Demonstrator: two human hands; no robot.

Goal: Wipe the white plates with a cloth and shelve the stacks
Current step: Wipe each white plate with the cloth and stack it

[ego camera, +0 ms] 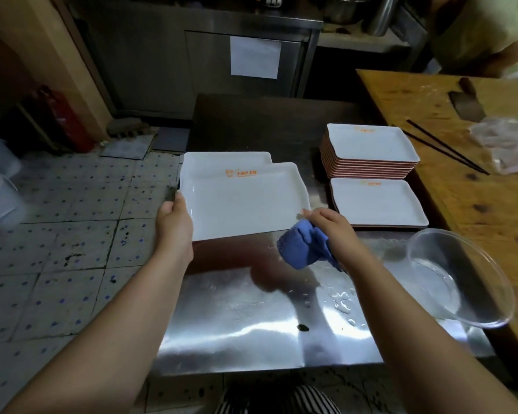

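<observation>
A white rectangular plate (pixel 245 201) with an orange logo is held tilted above the steel table (pixel 251 324). My left hand (pixel 174 219) grips its left edge. My right hand (pixel 329 225) touches the plate's right near corner while holding a bunched blue cloth (pixel 302 246). Behind it another white plate (pixel 225 158) shows, partly hidden. At the right stand a tall stack of white plates (pixel 371 144) and, nearer, a low stack (pixel 377 201).
A clear glass bowl (pixel 461 276) with water sits at the table's right front, water drops beside it. A wooden table (pixel 491 204) on the right holds chopsticks (pixel 446 147), a cleaver (pixel 467 103) and a plastic bag (pixel 506 144). Tiled floor lies left; a steel cabinet (pixel 192 55) stands behind.
</observation>
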